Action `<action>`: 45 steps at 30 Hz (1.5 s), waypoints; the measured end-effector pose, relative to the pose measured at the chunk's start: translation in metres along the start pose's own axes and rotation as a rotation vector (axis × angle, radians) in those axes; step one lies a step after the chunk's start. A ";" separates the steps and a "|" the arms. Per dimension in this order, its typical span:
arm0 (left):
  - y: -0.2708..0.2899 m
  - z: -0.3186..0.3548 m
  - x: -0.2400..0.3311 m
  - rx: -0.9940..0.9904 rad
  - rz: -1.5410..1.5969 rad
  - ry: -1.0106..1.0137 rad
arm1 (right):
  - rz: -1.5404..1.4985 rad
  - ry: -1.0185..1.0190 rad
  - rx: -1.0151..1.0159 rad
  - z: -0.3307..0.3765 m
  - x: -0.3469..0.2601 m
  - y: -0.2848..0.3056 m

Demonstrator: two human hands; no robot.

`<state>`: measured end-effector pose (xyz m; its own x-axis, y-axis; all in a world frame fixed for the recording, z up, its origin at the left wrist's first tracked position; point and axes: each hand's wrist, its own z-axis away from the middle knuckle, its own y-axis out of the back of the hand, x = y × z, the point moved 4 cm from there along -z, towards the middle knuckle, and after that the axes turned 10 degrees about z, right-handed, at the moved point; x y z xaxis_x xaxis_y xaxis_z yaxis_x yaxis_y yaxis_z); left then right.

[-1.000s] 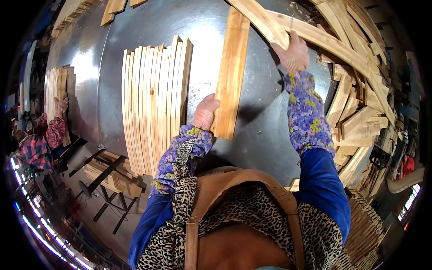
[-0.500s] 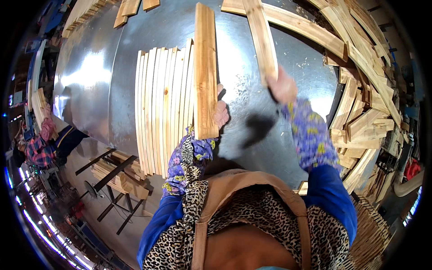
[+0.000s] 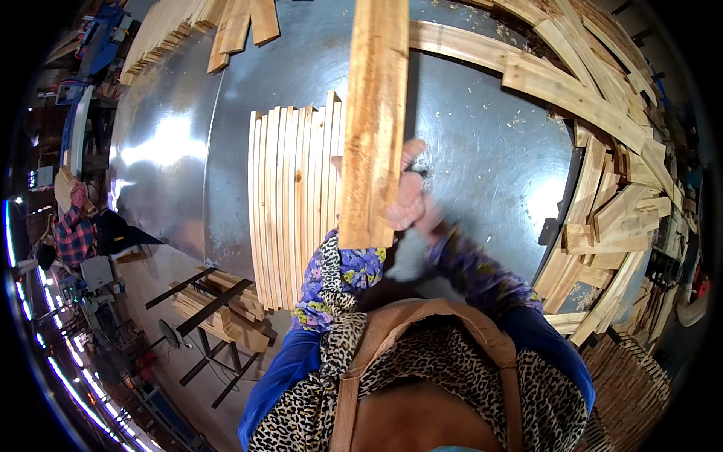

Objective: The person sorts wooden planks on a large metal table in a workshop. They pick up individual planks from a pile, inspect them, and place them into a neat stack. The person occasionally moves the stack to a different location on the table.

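A long, knotty wooden board [image 3: 374, 128] lies lengthwise in my left hand [image 3: 407, 202]. The thumb shows past its left edge and the fingers past its right edge; the palm is hidden beneath. My right hand [image 3: 431, 220] is close by, at the right side of the board, next to the left fingers. Motion blurs it, so its finger position is unclear, and no board shows in it. Just left of the held board, a row of pale narrow boards [image 3: 290, 203] stands side by side on the metal table [image 3: 482, 166].
A heap of loose offcuts and boards [image 3: 610, 203] lies along the right side, with one long board [image 3: 576, 98] across its far part. More boards [image 3: 233, 30] lie at the far left. A black metal stand [image 3: 215, 309] holds wood. Another person [image 3: 75, 230] works at left.
My right hand has let go of the board it held and moved left beside my left hand. Another board now lies across the right heap. The held board appears closer and farther right.
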<state>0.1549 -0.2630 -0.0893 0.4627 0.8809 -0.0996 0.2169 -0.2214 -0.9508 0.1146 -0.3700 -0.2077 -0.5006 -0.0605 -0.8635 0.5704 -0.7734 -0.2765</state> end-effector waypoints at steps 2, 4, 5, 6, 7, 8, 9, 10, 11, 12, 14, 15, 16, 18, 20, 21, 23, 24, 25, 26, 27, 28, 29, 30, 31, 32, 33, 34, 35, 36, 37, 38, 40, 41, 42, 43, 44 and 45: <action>0.045 0.016 -0.011 0.416 -0.157 0.027 | -0.573 -0.067 0.102 -0.033 -0.052 0.047; 0.079 0.053 -0.023 1.031 -0.418 0.028 | -0.538 -0.024 0.173 -0.051 -0.087 0.077; 0.084 0.075 -0.012 1.223 -0.976 -0.100 | -0.372 -0.004 0.232 -0.055 -0.093 0.086; 0.069 0.096 0.001 1.357 -1.564 -0.245 | -0.031 0.027 0.301 -0.054 -0.089 0.094; 0.038 0.091 0.009 1.247 -1.490 -0.316 | 0.312 0.032 0.388 -0.054 -0.082 0.103; 0.008 0.083 0.016 1.130 -1.411 -0.381 | 0.660 0.047 0.466 -0.053 -0.065 0.110; -0.008 0.087 0.014 1.043 -1.617 -0.517 | 0.868 0.079 0.448 -0.047 -0.047 0.093; -0.016 0.090 0.013 0.930 -1.804 -0.654 | 1.015 0.135 0.375 -0.040 -0.027 0.068; -0.026 0.082 0.022 0.806 -2.145 -0.474 | 1.122 0.194 0.278 -0.030 -0.012 0.037; -0.035 0.061 0.028 0.655 -2.491 -0.236 | 1.191 0.243 0.175 -0.022 0.000 0.011; -0.012 0.061 0.028 0.535 -2.742 0.021 | 1.284 0.324 0.033 -0.022 -0.001 0.001; -0.003 0.064 0.030 0.536 -2.746 0.094 | 1.404 0.361 0.059 -0.037 -0.013 0.025; 0.004 0.067 0.031 0.541 -2.748 0.167 | 1.586 0.395 0.156 -0.058 -0.032 0.069; 0.001 0.060 0.028 0.533 -2.792 0.248 | 2.002 0.385 0.508 -0.085 -0.094 0.185; -0.004 0.050 0.019 0.667 -2.715 0.440 | 2.188 0.173 0.702 -0.073 -0.157 0.276; 0.000 0.051 0.013 0.646 -2.734 0.201 | 2.245 0.058 0.733 -0.065 -0.190 0.307; 0.018 0.039 0.002 0.621 -2.568 0.039 | 1.955 -0.398 0.474 -0.064 -0.238 0.308; 0.037 0.034 -0.006 0.605 -2.424 0.008 | 1.806 -0.499 0.387 -0.070 -0.246 0.290; 0.062 0.028 -0.015 0.636 -2.216 -0.006 | 1.633 -0.423 0.356 -0.076 -0.240 0.282; 0.088 0.012 -0.027 0.744 -1.842 -0.027 | 1.424 -0.390 0.275 -0.089 -0.225 0.277; 0.112 -0.002 -0.039 0.859 -1.472 -0.102 | 1.210 -0.374 0.191 -0.103 -0.210 0.270; 0.126 -0.012 -0.042 0.925 -1.155 -0.117 | 0.967 -0.431 0.041 -0.116 -0.202 0.257; 0.139 -0.020 -0.045 1.009 -0.836 -0.167 | 0.722 -0.368 0.161 -0.125 -0.199 0.247; 0.147 -0.029 -0.038 1.012 -0.746 -0.135 | 0.715 0.066 0.200 -0.143 -0.208 0.247; 0.152 -0.032 -0.032 1.013 -0.656 -0.108 | 1.159 0.036 0.332 -0.150 -0.217 0.266; 0.151 -0.025 -0.022 1.058 -0.782 -0.098 | 1.599 0.012 0.441 -0.158 -0.235 0.265; 0.143 -0.020 -0.011 1.080 -0.918 -0.053 | 1.677 0.162 0.599 -0.174 -0.221 0.271; 0.134 -0.018 -0.003 1.100 -1.055 -0.010 | 1.807 0.087 0.655 -0.192 -0.212 0.289; 0.114 -0.015 0.001 1.157 -1.027 -0.073 | 1.929 0.017 0.678 -0.210 -0.205 0.280; 0.102 -0.011 0.008 1.135 -1.060 -0.058 | 2.048 -0.052 0.727 -0.226 -0.206 0.274; 0.089 -0.002 0.014 1.112 -1.093 -0.038 | 1.988 -0.058 0.777 -0.237 -0.206 0.276; 0.077 0.011 0.015 1.096 -1.125 -0.017 | 1.927 -0.076 0.699 -0.245 -0.209 0.277; 0.023 0.027 0.009 1.338 -1.561 -0.027 | 1.827 -0.122 0.550 -0.242 -0.231 0.277; 0.015 0.047 0.003 1.332 -1.784 -0.094 | 1.915 -0.093 0.480 -0.230 -0.249 0.263; 0.016 0.068 -0.005 1.287 -2.006 -0.163 | 1.864 -0.169 0.390 -0.222 -0.253 0.260; 0.013 0.085 -0.010 1.189 -2.245 -0.224 | 1.800 -0.255 0.306 -0.212 -0.257 0.261; 0.010 0.098 -0.015 1.069 -2.465 -0.298 | 1.740 -0.346 0.226 -0.197 -0.258 0.262; -0.008 0.097 -0.017 1.072 -2.434 -0.241 | 1.724 -0.290 0.242 -0.187 -0.247 0.253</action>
<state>0.0618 -0.2359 -0.1085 0.1837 -0.6820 0.7079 -0.3205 0.6393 0.6990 0.5042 -0.4329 -0.1429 0.4075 -0.9129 0.0245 0.4386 0.2192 0.8715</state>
